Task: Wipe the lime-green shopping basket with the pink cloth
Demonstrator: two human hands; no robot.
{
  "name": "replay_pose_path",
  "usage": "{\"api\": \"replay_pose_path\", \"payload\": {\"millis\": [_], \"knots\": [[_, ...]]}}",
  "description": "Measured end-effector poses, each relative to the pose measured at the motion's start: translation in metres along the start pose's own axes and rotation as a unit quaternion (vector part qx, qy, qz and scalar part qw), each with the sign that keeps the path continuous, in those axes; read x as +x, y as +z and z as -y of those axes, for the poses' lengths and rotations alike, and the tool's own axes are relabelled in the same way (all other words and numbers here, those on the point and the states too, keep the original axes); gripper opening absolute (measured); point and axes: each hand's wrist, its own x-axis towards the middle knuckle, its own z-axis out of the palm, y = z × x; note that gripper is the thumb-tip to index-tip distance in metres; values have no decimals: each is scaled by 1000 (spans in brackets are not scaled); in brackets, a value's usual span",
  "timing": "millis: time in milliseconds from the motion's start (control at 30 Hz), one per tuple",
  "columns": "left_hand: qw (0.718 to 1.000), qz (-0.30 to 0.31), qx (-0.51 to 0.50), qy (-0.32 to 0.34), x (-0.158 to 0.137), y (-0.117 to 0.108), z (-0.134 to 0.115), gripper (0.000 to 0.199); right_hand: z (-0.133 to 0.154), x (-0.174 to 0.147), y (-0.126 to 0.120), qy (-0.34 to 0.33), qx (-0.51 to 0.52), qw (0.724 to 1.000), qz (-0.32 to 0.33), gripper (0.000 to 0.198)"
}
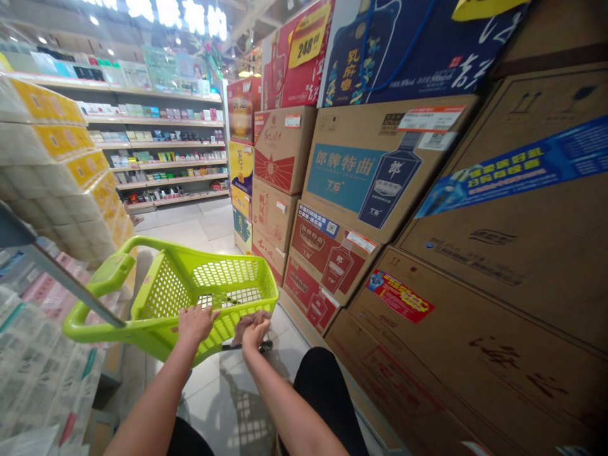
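A lime-green plastic shopping cart (pixel 161 342) stands sideways in front of me, its handle toward the left and its perforated basket holding nothing that I can see. My left hand (pixel 196 324) grips the near rim of the basket with the fingers bent over it. Further right, my right hand (pixel 255 332) is closed on a crumpled brownish cloth (pixel 247 321), pressed against the outer side of the basket near its right end. Part of the cloth is hidden behind the fingers.
Stacked cardboard boxes (pixel 351 171) of bottled liquor rise close on my right. Packs of tissue paper (pixel 57 183) are piled at the left, with plastic-wrapped goods (pixel 38 373) nearer. Shelves of small products (pixel 161 142) stand at the back. A grey pole (pixel 71 278) crosses before the cart handle.
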Motion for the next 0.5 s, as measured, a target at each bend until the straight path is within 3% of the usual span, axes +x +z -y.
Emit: {"api": "replay_pose_path", "payload": {"millis": [233, 500], "knots": [[1000, -7, -3, -2, -6, 2, -2, 58, 12, -13, 11, -35, 14, 999, 26, 14], [1000, -4, -15, 10, 0, 1, -13, 57, 8, -12, 4, -47, 25, 998, 29, 13]]}}
